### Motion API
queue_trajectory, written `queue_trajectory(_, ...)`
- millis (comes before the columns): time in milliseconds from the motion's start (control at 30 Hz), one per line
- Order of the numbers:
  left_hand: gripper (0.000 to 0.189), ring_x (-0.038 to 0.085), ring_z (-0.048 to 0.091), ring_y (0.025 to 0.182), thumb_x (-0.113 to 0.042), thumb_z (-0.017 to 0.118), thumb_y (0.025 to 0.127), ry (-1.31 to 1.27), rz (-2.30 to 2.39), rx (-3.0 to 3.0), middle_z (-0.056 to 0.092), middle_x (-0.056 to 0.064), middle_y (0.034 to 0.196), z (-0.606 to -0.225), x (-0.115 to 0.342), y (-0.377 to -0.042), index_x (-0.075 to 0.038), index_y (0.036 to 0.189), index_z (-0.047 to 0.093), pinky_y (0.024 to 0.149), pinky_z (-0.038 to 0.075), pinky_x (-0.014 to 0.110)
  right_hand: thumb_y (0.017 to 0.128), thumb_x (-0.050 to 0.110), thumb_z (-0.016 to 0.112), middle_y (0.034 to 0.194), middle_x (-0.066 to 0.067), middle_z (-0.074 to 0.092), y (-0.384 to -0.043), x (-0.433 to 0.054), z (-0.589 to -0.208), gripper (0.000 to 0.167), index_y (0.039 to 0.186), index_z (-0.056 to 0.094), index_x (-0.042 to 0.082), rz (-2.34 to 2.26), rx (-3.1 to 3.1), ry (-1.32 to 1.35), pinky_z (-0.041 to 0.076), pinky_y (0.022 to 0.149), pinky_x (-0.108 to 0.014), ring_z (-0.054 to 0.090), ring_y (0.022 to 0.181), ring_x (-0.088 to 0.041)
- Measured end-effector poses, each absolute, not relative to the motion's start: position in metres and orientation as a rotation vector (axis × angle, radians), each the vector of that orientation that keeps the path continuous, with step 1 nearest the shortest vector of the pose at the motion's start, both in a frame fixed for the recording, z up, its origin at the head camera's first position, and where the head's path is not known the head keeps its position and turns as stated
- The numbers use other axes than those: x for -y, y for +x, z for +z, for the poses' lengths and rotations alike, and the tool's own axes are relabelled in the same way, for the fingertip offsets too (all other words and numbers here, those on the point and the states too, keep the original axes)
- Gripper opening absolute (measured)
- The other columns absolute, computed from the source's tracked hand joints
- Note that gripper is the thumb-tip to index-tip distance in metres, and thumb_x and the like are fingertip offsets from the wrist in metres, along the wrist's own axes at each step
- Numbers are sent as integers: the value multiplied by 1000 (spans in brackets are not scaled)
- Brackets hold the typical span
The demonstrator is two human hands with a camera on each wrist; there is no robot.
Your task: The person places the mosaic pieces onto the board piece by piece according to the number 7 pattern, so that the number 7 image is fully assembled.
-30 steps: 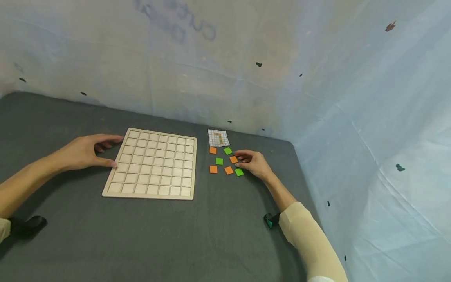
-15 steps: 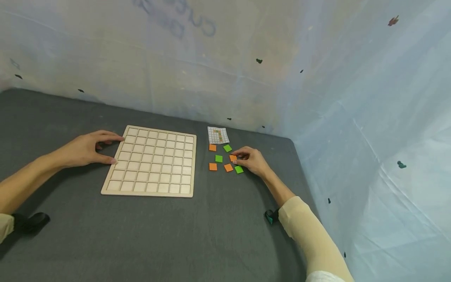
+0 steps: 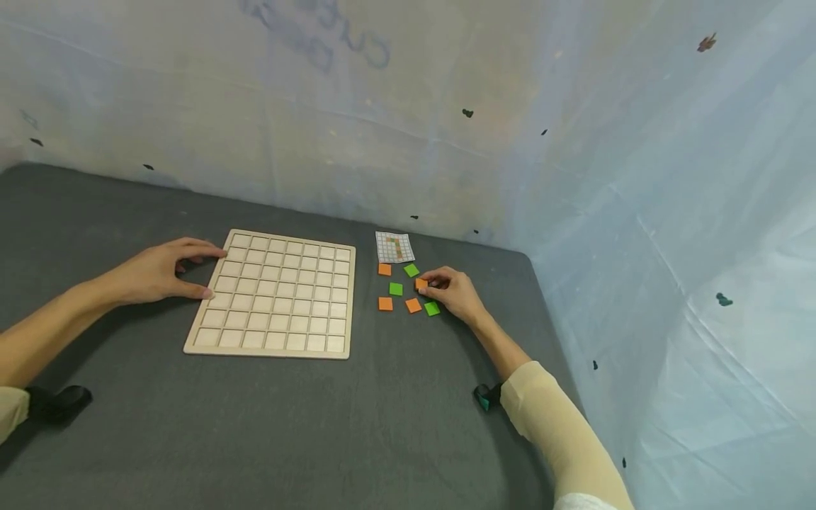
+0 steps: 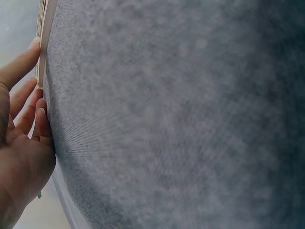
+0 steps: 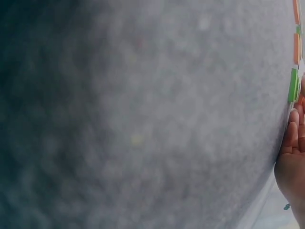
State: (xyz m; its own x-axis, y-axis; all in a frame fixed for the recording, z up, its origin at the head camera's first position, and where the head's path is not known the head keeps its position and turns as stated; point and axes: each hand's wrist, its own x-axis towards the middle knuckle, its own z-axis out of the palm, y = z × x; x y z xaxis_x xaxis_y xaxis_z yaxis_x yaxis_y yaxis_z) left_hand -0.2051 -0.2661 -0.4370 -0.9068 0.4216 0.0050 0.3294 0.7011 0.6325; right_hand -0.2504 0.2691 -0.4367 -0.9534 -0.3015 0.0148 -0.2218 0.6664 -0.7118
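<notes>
A pale wooden board with a grid of square recesses lies on the dark table. My left hand touches its left edge, thumb and fingertips spread along the rim; the left wrist view shows these fingertips at the board's side. To the right, my right hand pinches an orange square tile between thumb and fingers. Other tiles lie around it: a green tile just below the hand, an orange tile, a green tile and several more.
A small printed grid card with a coloured pattern lies behind the tiles. Light sheeting hangs along the table's back and right sides. Bare dark table stretches in front of the board.
My right hand has closed its thumb and fingers on the orange tile and shifted it slightly up and left. My left fingers have come closer onto the board's edge.
</notes>
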Motion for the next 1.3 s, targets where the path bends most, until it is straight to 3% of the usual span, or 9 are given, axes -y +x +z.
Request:
queue_trajectory(567,76,44,44,124,-29,84,81,626,1017,-2722,36,26,147,-436,266,-203,-3,144,49,90,44,58,88,25,78,107,-6,67,-246,-239,-428,31,115,73,11,-1318,-2796,-394,53,80,-35,64,90,-19)
queue_trajectory(967,75,41,46,122,-25,85,80,573,1068,-2700,36,22,147,-434,262,-205,-5,144,51,90,41,55,91,18,75,107,-6,66,-255,-193,-415,28,117,72,10,-1381,-2745,-564,54,82,-31,65,93,-19)
queue_trajectory(1300,73,43,45,123,-22,85,80,593,1086,-2694,35,23,147,-434,262,-205,-5,143,52,92,40,56,91,24,75,107,0,65,-269,-156,-404,27,116,73,15,-1276,-2746,-603,53,81,-27,62,95,-12)
